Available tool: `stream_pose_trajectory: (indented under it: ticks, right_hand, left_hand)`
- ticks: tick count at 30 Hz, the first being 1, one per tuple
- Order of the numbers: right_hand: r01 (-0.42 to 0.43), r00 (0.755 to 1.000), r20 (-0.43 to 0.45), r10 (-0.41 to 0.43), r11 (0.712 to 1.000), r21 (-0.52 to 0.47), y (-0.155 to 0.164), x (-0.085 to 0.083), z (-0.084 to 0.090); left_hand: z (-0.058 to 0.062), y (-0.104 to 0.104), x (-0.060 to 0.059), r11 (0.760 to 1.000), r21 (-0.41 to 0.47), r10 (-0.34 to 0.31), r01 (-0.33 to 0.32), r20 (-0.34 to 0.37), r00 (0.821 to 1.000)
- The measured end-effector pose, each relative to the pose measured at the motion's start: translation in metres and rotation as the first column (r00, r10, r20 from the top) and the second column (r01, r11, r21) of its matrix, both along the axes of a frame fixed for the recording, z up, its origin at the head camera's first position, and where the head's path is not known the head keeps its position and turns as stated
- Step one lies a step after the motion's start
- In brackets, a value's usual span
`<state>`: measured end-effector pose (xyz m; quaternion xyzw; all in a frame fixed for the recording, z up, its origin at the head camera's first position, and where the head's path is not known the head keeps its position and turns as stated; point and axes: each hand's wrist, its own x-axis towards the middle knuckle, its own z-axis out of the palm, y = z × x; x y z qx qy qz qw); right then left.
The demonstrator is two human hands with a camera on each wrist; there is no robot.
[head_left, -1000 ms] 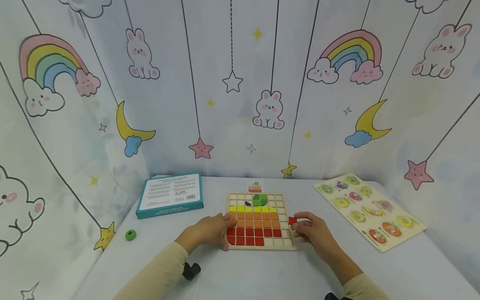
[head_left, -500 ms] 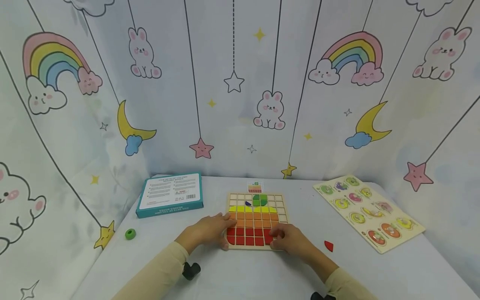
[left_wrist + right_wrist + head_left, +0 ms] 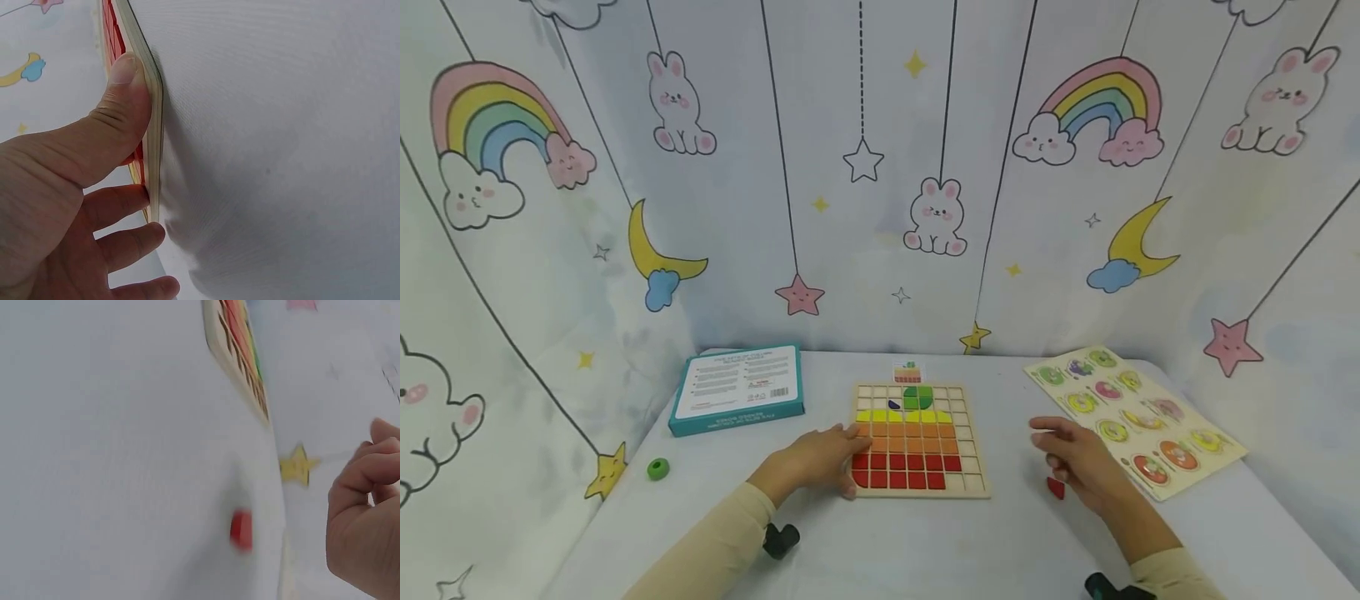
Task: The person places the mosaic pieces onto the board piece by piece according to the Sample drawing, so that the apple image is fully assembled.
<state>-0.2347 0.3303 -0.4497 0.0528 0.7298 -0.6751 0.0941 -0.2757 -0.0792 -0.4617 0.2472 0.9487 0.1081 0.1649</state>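
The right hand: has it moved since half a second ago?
Yes. The right hand has left the grid board and gone rightwards, over the loose red piece, toward the fruit puzzle.

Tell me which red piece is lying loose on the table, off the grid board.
The red piece beside the right hand, right of the grid board. The other red squares sit in the board's bottom rows.

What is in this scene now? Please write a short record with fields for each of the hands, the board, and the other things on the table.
left hand: rests on left edge of grid board, thumb on its rim
right hand: above the table, holds nothing, fingers loosely curled
grid board: wooden, rows of yellow, orange and red tiles; some cells bare
red piece: lies on table beside right hand
teal box: back left
fruit puzzle: right side
green ring: left
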Motion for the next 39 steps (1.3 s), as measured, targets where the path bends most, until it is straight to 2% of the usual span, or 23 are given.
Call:
stream_pose_trajectory:
  ticks: [3, 5, 6, 8, 10, 13, 16, 19, 21, 23, 25, 28, 35, 39]
  right_hand:
    - [0.085, 0.994, 0.091, -0.066, 0.971, -0.225, 0.031, 0.008, -0.002]
    - [0.12, 0.986, 0.141, -0.085, 0.957, -0.265, 0.042, 0.012, -0.007]
    - [0.119, 0.985, 0.153, -0.082, 0.961, -0.249, 0.045, 0.014, -0.009]
    - [0.114, 0.983, 0.159, -0.087, 0.979, -0.167, 0.048, 0.017, -0.015]
    - [0.098, 0.985, 0.143, -0.093, 0.995, -0.025, 0.047, 0.02, -0.02]
    - [0.07, 0.989, 0.115, -0.093, 0.979, 0.189, 0.042, 0.021, -0.025]
    - [0.016, 0.995, 0.085, -0.054, 0.92, 0.392, 0.035, 0.021, -0.027]
    - [-0.034, 0.999, 0.052, 0.005, 0.823, 0.567, 0.031, 0.019, -0.027]
    - [-0.049, 0.999, 0.039, 0.031, 0.772, 0.634, 0.029, 0.019, -0.027]
    - [-0.045, 0.999, 0.028, 0.036, 0.747, 0.663, 0.027, 0.02, -0.026]
    - [-0.038, 0.999, 0.022, 0.031, 0.75, 0.66, 0.026, 0.021, -0.025]
    - [-0.029, 1.0, 0.027, 0.015, 0.78, 0.625, 0.026, 0.021, -0.025]
    - [-0.001, 0.998, 0.057, -0.022, 0.927, 0.376, 0.023, 0.015, -0.024]
    - [0.033, 0.996, 0.073, -0.05, 0.974, 0.224, 0.019, 0.01, -0.021]
  left_hand:
    - [0.004, 0.0, 0.0, 1.0, -0.005, 0.004, -0.004, -0.004, 1.0]
    - [0.005, 0.0, 0.001, 1.0, 0.001, 0.005, -0.005, -0.002, 1.0]
    - [0.005, 0.0, 0.001, 1.0, 0.006, 0.005, -0.005, -0.001, 1.0]
    - [0.005, 0.001, 0.001, 1.0, 0.017, 0.007, -0.008, 0.007, 1.0]
    - [0.004, 0.001, 0.002, 1.0, 0.024, 0.012, -0.012, 0.013, 1.0]
    - [0.003, 0.001, 0.003, 1.0, 0.025, 0.018, -0.018, 0.018, 1.0]
    - [0.003, 0.001, 0.003, 1.0, 0.018, 0.017, -0.017, 0.014, 1.0]
    - [0.003, 0.001, 0.002, 1.0, 0.012, 0.013, -0.013, 0.007, 1.0]
    - [0.003, 0.001, 0.002, 1.0, 0.011, 0.014, -0.014, 0.005, 1.0]
    - [0.003, 0.001, 0.002, 1.0, 0.013, 0.014, -0.014, 0.002, 1.0]
    - [0.003, 0.001, 0.002, 1.0, 0.015, 0.011, -0.011, -0.002, 1.0]
    - [0.002, 0.0, 0.001, 1.0, 0.02, 0.008, -0.007, -0.005, 1.0]
    - [0.001, -0.001, 0.001, 1.0, 0.027, 0.006, -0.006, -0.008, 1.0]
    - [0.002, 0.0, 0.001, 1.0, 0.023, 0.006, -0.006, 0.001, 1.0]
